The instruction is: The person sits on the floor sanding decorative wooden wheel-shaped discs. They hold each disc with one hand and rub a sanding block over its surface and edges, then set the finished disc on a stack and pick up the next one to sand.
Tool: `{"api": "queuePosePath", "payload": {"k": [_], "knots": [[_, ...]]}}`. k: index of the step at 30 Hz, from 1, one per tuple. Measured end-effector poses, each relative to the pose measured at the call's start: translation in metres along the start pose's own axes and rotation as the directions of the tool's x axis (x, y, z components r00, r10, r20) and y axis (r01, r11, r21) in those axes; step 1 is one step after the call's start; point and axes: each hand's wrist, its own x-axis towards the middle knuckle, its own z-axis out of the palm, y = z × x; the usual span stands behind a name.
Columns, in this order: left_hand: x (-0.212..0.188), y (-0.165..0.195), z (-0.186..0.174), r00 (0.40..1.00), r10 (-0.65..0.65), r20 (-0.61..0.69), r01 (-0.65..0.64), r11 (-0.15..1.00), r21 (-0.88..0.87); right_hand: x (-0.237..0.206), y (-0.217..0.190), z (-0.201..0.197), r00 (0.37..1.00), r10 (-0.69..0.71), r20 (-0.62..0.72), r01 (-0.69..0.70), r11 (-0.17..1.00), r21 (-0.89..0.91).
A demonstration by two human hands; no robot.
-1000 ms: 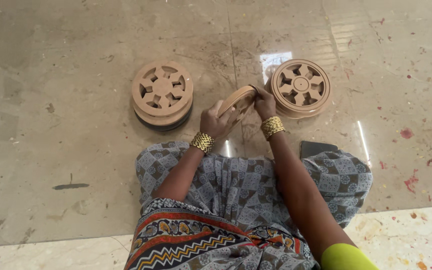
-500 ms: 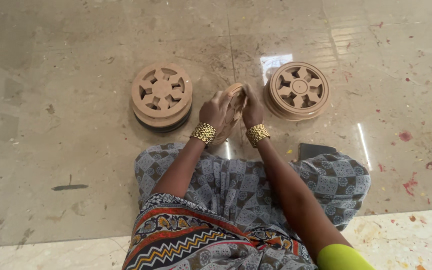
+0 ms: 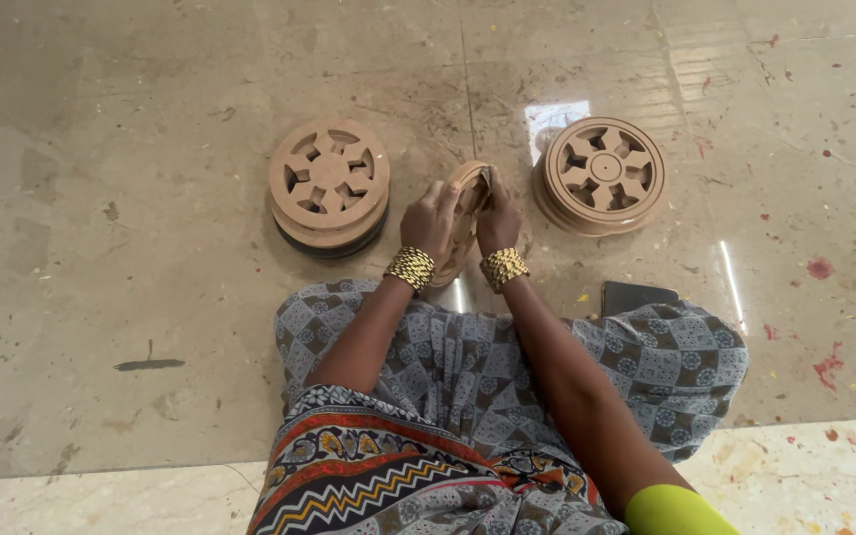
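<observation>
On the glossy stone floor [image 3: 101,248], both hands' grip clasps an upright wooden disc [image 3: 464,213]

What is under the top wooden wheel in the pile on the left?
Under the top wheel lie more discs, the lowest one darker. Their faces and exact count are covered.

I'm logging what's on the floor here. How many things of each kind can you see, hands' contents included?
Stacks of tan cut-out wooden discs: 2, left stack and right stack
Single wooden disc held on edge between left hand and right hand: 1
Gold bangles: 2
Dark flat phone-like slab: 1
Total: 6
</observation>
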Motion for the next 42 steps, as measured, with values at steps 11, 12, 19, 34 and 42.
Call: {"api": "queuePosePath", "payload": {"k": [11, 12, 19, 34, 42], "knots": [[-0.005, 0.003, 0.01, 1.0, 0.008, -0.022, -0.008, 1.0, -0.021, 0.005, 0.014, -0.003, 0.996, -0.085, -0.036, 0.083, 0.995, -0.06], [-0.007, 0.003, 0.011, 0.999, 0.029, -0.025, -0.029, 0.999, -0.013, 0.004, 0.013, -0.003, 0.994, -0.105, -0.041, 0.099, 0.988, -0.123], [-0.007, -0.003, 0.008, 0.999, -0.028, -0.022, 0.028, 0.999, -0.022, -0.011, 0.017, -0.004, 0.876, -0.464, -0.13, 0.467, 0.884, -0.014], [-0.002, -0.005, 0.004, 0.998, -0.062, -0.033, 0.059, 0.995, -0.086, -0.006, 0.004, -0.02, 0.889, -0.433, -0.148, 0.457, 0.851, 0.257], [-0.012, -0.018, 0.001, 0.995, -0.069, -0.068, 0.051, 0.97, -0.236, 0.03, 0.022, -0.023, 0.993, 0.053, -0.102, -0.003, 0.9, 0.435]]}}
